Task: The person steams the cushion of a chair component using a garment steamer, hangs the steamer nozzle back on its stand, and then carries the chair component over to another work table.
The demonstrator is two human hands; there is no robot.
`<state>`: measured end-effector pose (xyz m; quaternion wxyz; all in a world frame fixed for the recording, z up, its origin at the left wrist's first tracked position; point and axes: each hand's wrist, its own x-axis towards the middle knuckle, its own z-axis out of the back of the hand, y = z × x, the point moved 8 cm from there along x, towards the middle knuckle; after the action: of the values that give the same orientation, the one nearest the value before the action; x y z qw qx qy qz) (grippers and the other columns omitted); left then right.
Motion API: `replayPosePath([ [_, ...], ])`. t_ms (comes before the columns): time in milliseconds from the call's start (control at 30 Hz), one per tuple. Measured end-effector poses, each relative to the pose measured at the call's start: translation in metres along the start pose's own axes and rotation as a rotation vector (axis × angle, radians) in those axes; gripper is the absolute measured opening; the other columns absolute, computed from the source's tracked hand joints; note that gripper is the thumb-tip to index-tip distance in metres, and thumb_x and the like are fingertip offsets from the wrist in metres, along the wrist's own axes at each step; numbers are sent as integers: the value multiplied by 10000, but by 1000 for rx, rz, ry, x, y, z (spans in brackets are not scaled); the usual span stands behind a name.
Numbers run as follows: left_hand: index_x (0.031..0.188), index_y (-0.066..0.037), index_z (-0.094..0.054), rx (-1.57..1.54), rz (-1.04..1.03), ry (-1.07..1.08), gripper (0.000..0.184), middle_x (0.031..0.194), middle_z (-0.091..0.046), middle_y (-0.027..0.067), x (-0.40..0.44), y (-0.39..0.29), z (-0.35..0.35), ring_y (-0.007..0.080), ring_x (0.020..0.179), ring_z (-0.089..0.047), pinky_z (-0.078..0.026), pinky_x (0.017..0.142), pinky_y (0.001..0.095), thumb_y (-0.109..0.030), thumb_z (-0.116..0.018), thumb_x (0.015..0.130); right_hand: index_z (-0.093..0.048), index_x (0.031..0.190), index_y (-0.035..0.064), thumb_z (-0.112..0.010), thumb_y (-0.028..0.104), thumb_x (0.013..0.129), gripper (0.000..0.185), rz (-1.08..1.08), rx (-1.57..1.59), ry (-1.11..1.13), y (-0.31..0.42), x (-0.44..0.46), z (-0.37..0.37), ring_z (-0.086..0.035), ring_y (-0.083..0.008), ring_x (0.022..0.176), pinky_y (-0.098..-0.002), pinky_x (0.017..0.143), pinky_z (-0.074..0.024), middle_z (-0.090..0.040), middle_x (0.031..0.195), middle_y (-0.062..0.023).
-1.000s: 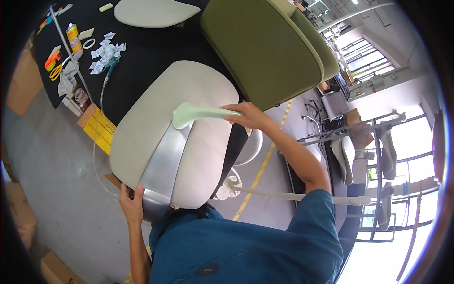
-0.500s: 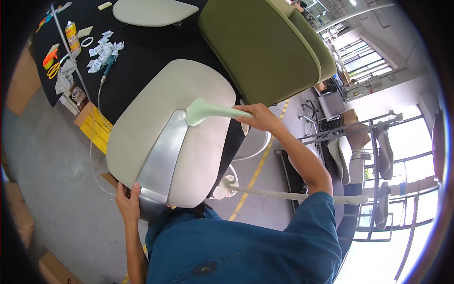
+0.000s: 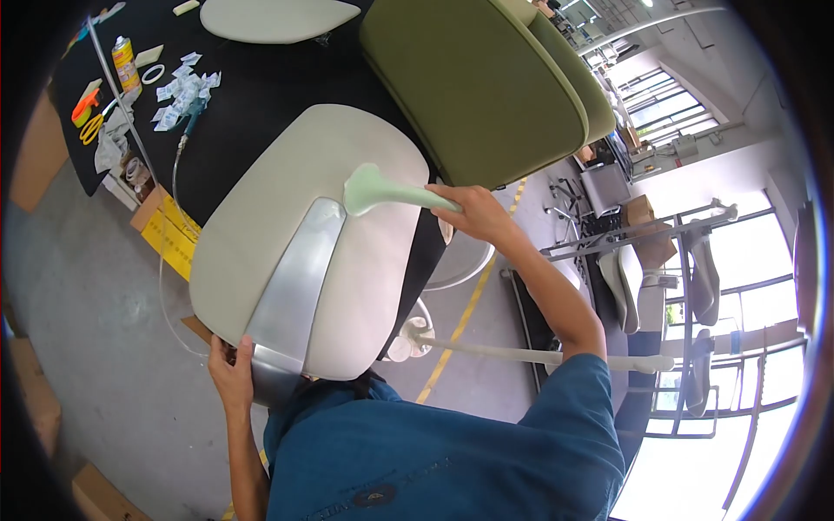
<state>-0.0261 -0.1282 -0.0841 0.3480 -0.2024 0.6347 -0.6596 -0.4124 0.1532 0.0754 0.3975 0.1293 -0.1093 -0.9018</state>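
A cream upholstered chair pad [image 3: 252, 191] lies in front of me on the black-covered table, with a tapering silver metal bracket [image 3: 300, 278] running along its middle. My left hand [image 3: 232, 369] grips the near, bent end of that bracket, thumb on top and the other fingers hidden underneath. In my right hand [image 3: 473, 211] is the handle of a pale green tool [image 3: 373, 188] with a flared head. The head is at the pad's surface beside the bracket's far tip; its working face is turned from view.
A green upholstered piece [image 3: 469, 87] stands at the back right, with another cream pad [image 3: 278, 17] behind. To the left are a yellow spray can [image 3: 125, 62], small white packets [image 3: 187, 91], yellow-handled scissors [image 3: 91, 128] and an air hose [image 3: 175, 174]. A yellow box [image 3: 165, 234] sits below the table edge.
The green tool's head has tipped slightly and shifted up a little at the bracket's tip. My left hand keeps its grip. The whole view has shifted slightly.
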Motion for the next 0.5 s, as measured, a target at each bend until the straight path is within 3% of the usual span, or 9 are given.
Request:
replayPosePath([
  [500,1192,51,-616,-15,10,1,426,969,-685,94,0,1,0,143,827,-619,-495,747,291,-294,-724,968,-697,1324,136,-712,251,907,433,56,-115,2,16,1,9,-706,-366,851,-442,822,-541,-750,932,-173],
])
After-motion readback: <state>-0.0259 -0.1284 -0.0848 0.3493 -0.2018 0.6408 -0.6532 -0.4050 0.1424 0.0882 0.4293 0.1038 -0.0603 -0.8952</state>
